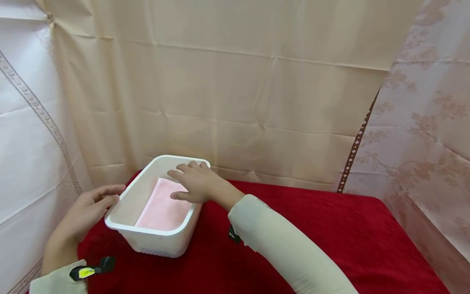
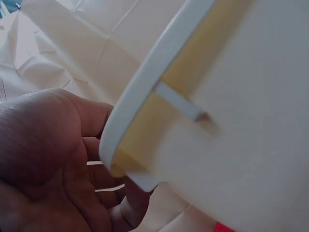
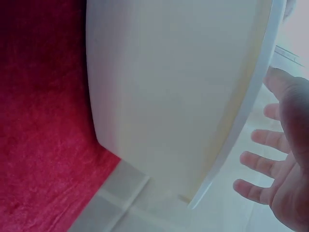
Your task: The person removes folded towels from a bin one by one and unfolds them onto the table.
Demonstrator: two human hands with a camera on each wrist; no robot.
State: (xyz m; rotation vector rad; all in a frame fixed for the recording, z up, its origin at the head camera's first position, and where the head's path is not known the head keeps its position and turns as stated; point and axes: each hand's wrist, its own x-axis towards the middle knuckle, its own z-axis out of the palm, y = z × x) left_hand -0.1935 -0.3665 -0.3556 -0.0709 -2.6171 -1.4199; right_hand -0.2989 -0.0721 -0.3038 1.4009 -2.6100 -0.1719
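Right hand palm down, 5 digits spread; left hand bent.

A red cloth covers the surface; directly on it, toward its left end, stands a white tub, upright

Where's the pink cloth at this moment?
In the head view, left of centre, the pink cloth lies inside the white bin, with the right hand above its right part and the left hand beside the bin's left rim.
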